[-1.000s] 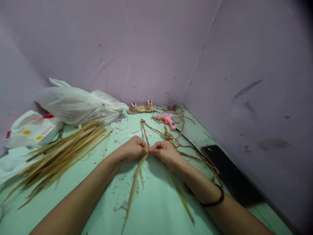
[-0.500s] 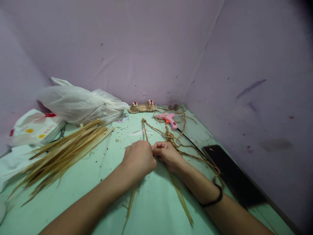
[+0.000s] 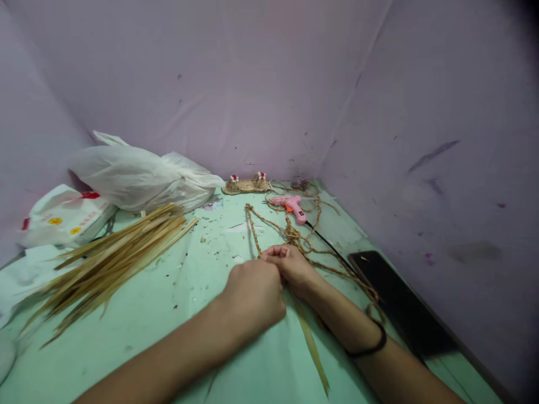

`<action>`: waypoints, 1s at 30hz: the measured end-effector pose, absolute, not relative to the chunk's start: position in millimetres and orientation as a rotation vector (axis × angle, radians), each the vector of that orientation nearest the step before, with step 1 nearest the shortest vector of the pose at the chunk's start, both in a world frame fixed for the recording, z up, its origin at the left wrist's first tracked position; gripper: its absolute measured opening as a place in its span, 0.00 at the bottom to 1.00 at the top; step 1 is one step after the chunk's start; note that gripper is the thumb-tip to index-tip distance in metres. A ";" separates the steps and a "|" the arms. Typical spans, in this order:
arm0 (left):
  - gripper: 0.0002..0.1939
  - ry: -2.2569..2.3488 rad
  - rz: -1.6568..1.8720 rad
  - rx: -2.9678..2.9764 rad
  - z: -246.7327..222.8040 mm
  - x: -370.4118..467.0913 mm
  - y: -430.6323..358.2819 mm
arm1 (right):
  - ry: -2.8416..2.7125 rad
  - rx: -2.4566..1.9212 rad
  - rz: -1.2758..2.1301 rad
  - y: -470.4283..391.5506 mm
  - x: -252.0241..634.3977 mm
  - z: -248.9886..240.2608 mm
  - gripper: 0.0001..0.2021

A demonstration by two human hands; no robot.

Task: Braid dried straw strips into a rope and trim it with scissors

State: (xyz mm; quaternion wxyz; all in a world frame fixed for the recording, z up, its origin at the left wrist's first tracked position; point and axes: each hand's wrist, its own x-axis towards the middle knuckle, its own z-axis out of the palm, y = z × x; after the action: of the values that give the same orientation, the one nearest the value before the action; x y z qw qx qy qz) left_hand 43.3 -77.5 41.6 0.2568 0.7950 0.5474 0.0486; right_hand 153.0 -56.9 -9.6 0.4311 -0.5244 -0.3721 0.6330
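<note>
A twisted straw rope [image 3: 254, 230] runs from the table down to my two hands, which touch each other near the middle. My left hand [image 3: 256, 292] is closed in a fist, back of the hand up, and hides what its fingers hold. Thumb and fingers of my right hand [image 3: 290, 266] are pinched on the end of the rope. A flat straw strip [image 3: 312, 348] hangs down from beneath my right hand. More rope [image 3: 298, 238] lies in loose loops just beyond it.
Dry straw strips [image 3: 122, 252] lie at the left, near a white plastic bag [image 3: 147, 179] and a box [image 3: 80, 221]. A pink glue gun [image 3: 290, 206], a woven piece [image 3: 246, 186] and a black phone [image 3: 400, 303] are behind and right.
My left hand has shifted right and slightly down, now covering part of the fingers' meeting point. The left straw strip below it is mostly hidden. My right hand has barely moved.
</note>
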 end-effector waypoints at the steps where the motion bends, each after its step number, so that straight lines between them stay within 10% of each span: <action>1: 0.07 1.550 0.173 2.147 46.0 37.7 -70.1 | -0.934 -1.305 1.575 -57.3 153.2 -10.2 0.03; 10: 0.05 1.180 0.328 0.999 17.3 17.7 -29.6 | -1.007 -1.222 1.611 -56.7 155.0 -13.8 0.06; 30: 0.09 1.509 0.458 1.178 12.9 32.3 -44.9 | -1.976 -1.801 0.546 -85.4 146.7 11.3 0.09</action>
State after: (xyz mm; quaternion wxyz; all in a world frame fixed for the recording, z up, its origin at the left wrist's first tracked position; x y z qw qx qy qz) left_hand 32.3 -44.9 12.9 0.5538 0.4983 0.6383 0.1939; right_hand 146.7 -85.4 11.3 0.2049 -0.6461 -0.7087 0.1957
